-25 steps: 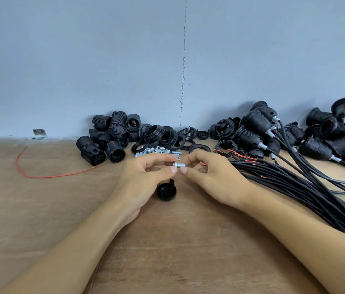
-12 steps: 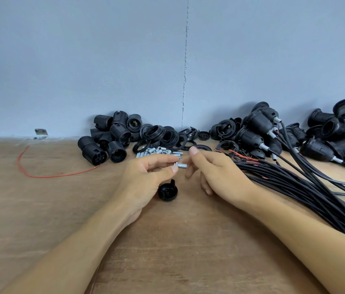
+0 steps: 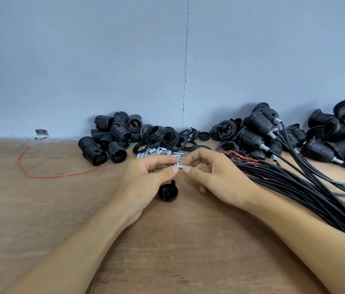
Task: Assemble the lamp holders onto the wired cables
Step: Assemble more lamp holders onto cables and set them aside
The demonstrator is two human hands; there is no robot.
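Observation:
My left hand [image 3: 146,179] and my right hand [image 3: 216,179] meet above the wooden table [image 3: 167,240], and each pinches an end of a small silver threaded tube [image 3: 179,166] between thumb and forefinger. A black lamp-holder cap [image 3: 168,192] lies on the table just below the left thumb. A bundle of black cables [image 3: 307,187] with bared red wire ends runs from beside the right hand off to the right.
Along the wall lie black holder bodies [image 3: 106,145], black rings [image 3: 163,137], several loose silver tubes [image 3: 159,151] and assembled holders on cables [image 3: 260,128]. A loose red wire [image 3: 40,176] curls at the left near a metal bracket [image 3: 41,134].
My right hand let go of the silver tube half a second ago with its fingers spread, and it now pinches the tube's right end again. The left hand kept its hold.

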